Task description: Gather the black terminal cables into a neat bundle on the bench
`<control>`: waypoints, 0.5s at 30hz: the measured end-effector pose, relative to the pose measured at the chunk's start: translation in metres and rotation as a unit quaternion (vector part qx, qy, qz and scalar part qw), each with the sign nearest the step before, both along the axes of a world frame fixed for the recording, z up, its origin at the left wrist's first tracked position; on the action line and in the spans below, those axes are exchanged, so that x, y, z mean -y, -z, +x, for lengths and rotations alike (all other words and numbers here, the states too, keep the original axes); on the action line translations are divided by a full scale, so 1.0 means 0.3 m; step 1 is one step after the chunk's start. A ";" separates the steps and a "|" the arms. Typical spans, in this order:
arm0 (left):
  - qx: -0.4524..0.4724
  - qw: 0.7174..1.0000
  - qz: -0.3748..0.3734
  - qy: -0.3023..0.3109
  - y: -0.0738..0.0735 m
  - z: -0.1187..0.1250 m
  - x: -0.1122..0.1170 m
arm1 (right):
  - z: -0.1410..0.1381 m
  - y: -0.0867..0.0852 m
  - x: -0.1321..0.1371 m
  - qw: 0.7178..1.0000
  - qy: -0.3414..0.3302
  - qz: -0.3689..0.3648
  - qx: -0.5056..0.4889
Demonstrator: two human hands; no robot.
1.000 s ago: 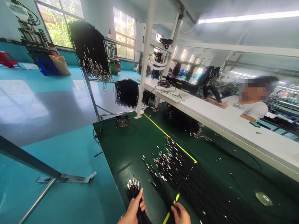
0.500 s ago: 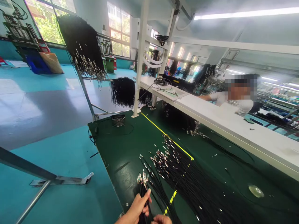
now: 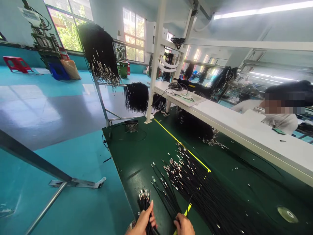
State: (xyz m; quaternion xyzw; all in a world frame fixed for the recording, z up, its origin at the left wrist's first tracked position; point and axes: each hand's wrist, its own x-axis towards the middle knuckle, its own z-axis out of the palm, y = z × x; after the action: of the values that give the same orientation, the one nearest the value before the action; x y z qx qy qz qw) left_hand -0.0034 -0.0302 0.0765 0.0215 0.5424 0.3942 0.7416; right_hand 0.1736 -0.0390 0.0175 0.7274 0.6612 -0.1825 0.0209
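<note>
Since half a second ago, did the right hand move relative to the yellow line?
Yes. The right hand now rests farther right, at the yellow line, apart from the left hand.

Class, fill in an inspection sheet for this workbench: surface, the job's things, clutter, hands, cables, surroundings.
Surface: green bench mat with a yellow line.
Job's things: small wire bundle with metal tips; loose pile of black wires.
Clutter: tape roll; small fan.
Hands: left hand grips the bundle; right hand rests on the pile.
Cables: hanging wire bunches on a rack.
Surroundings: white shelf; co-worker behind it.
</note>
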 end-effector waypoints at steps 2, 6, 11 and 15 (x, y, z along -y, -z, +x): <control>-0.014 0.999 0.000 -0.028 0.019 0.003 0.004 | -0.009 -0.003 0.009 1.000 -0.014 -0.016 -0.002; -0.045 0.998 0.006 -0.054 0.037 0.007 0.006 | -0.055 -0.027 0.018 0.998 0.003 -0.045 0.036; -0.062 0.996 0.021 -0.064 0.046 0.006 0.004 | -0.068 -0.053 0.026 0.992 0.012 -0.056 0.115; -0.081 0.995 0.014 -0.056 0.038 0.014 -0.004 | -0.050 -0.045 0.034 0.991 0.026 -0.124 0.039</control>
State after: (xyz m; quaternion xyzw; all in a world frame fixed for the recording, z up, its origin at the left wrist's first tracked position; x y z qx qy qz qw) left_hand 0.0007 -0.0290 0.0652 0.0335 0.5952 0.4400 0.6716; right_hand 0.1587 -0.0492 0.0312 0.7424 0.6133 -0.2353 0.1320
